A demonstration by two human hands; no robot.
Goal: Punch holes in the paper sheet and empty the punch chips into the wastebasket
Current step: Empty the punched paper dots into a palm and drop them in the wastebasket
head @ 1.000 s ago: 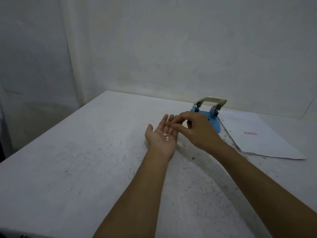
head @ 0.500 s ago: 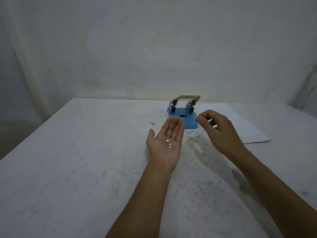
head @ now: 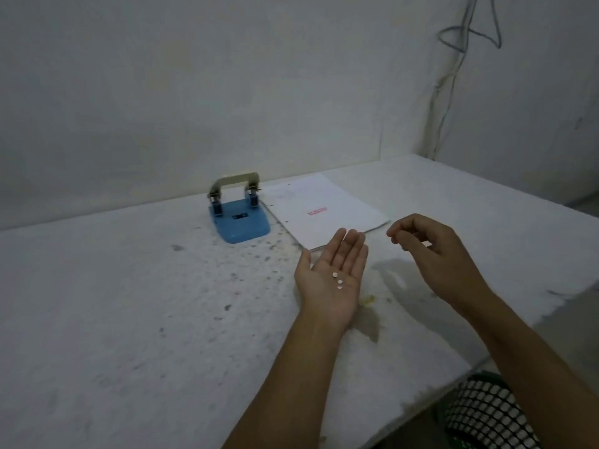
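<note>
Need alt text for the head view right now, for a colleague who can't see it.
A left hand is held palm up over a white table with three punch chips on it, the right hand loosely curled beside it. Behind lie a blue hole punch and paper sheet; a mesh wastebasket stands lower right.

Three punch chips [head: 338,281], one hole punch [head: 239,218], one paper stack [head: 325,211], one wastebasket [head: 486,413]

The paper sheet [head: 324,210] carries a short line of red print near its middle, too blurred to read, and the blue hole punch [head: 239,222] bears a small dark label on its base whose marking likewise cannot be made out.
</note>
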